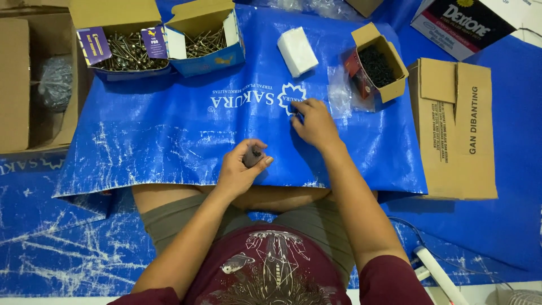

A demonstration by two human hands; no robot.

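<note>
I sit on the floor with a blue plastic sheet (169, 141) spread in front of me. My left hand (240, 169) is closed around a small bundle of dark screws (252, 156), held upright just above the sheet. My right hand (313, 123) rests on the sheet a little farther out, fingertips pinched down at a spot on the white flower print; what it pinches is too small to see. A small cardboard box of black screws (377, 65) stands beyond my right hand, with crumpled clear plastic (340, 93) beside it.
Two open boxes of long silver screws (127, 51) (206, 40) stand at the far left, a white block (297, 51) in the middle. A flat cardboard box (457, 130) lies right, an open carton (34, 85) left. White cord and plug (432, 268) lie near my right knee.
</note>
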